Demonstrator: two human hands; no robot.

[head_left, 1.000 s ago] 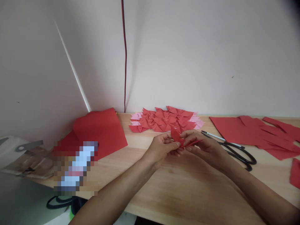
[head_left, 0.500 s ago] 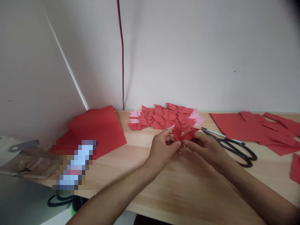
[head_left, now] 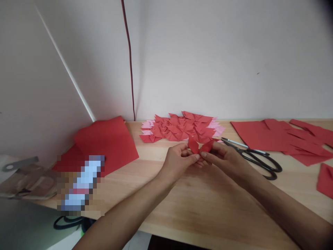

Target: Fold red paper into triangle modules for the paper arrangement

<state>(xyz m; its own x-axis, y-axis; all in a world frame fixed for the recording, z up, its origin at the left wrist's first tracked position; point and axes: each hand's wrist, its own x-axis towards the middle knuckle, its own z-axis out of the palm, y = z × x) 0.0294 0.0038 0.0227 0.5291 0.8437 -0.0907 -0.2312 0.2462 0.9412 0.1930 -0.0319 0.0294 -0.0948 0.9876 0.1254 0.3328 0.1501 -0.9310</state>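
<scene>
Between my two hands is a small folded red paper piece (head_left: 193, 144), its two pointed flaps spread upward in a V. My left hand (head_left: 180, 156) pinches its left side, thumb in front and fingers behind. On the other side my right hand (head_left: 221, 155) grips the base and right flap the same way. The fingers hide the lower folds. Just behind lies a pile of similar folded red pieces (head_left: 179, 128), with pink folded pieces (head_left: 218, 129) at its edges. To the right of my right hand rest black-handled scissors (head_left: 265, 161) and a pen (head_left: 241, 144).
Large red paper sheets (head_left: 111, 146) lie at the left, beside a pixelated blurred object (head_left: 83, 184) and a clear plastic bag (head_left: 33, 180). More cut red paper (head_left: 260, 133) lies at the right. A wall backs the wooden table (head_left: 187, 211), and a cable (head_left: 130, 59) hangs down it.
The view has shifted slightly. Both hands still hold the folded red paper; its right flap now leans lower and farther outward, and its left flap sits a little farther left.
</scene>
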